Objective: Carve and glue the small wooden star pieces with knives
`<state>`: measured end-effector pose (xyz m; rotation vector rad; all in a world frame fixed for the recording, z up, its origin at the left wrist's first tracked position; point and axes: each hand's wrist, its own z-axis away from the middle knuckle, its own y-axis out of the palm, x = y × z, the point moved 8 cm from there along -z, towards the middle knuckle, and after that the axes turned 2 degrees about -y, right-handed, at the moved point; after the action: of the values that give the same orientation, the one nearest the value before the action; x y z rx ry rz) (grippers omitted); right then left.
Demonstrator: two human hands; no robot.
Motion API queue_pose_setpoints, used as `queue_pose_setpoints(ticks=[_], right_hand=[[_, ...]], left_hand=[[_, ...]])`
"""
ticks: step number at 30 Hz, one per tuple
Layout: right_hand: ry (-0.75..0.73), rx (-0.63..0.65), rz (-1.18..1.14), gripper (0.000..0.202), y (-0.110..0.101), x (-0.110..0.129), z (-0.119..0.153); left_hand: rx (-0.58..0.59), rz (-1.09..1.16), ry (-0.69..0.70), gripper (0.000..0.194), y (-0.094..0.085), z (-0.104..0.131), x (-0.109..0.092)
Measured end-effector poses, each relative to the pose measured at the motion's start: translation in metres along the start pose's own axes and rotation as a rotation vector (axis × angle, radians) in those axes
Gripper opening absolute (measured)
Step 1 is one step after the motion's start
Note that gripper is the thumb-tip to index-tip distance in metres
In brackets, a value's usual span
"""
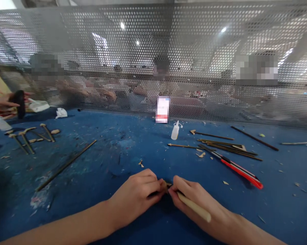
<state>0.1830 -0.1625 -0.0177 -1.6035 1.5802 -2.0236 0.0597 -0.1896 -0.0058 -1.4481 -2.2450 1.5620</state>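
Observation:
At the front middle of the blue table [133, 149], my left hand [145, 189] pinches a small tan piece [166, 184] between thumb and fingers. My right hand [187, 194] is closed around a pale round rod [195, 207], its rear end pointing toward the lower right. The fingertips of both hands nearly meet at the small piece, and they hide most of it and the rod's front end. A few tan chips [141, 163] lie just beyond my left hand.
Right of centre lie a red utility knife [242, 173], thin brown sticks [232, 148] and a dark rod [255, 138]. A small glue bottle [175, 132] stands before a phone [163, 109] at the perforated screen [133, 44]. Leftward are a long stick [66, 165], mushroom-shaped pieces [25, 141] and another person's hand [2, 102].

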Motion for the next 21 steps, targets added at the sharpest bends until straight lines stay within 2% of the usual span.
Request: queue_pose_setpoints(ticks=[5,9,15,17,21], right_hand=[[0.113,-0.043,-0.060,0.020,-0.002,-0.007,0.000],[0.096,-0.089,-0.115,0.013,-0.007,-0.005,0.004],[0.110,-0.152,-0.081,0.030,-0.015,-0.006,0.006],[0.076,-0.130,-0.024,0.028,-0.011,-0.004,0.007],[-0.082,-0.083,0.121,0.022,0.000,0.007,0.008]], left_hand=[[0.000,-0.049,0.037,0.025,-0.001,-0.001,-0.003],[0.025,-0.044,0.056,0.024,-0.003,0.000,-0.002],[0.019,-0.047,0.088,0.024,-0.005,0.003,-0.004],[0.025,-0.044,0.096,0.023,-0.004,0.003,-0.005],[0.048,-0.061,0.113,0.023,-0.004,0.002,-0.007]])
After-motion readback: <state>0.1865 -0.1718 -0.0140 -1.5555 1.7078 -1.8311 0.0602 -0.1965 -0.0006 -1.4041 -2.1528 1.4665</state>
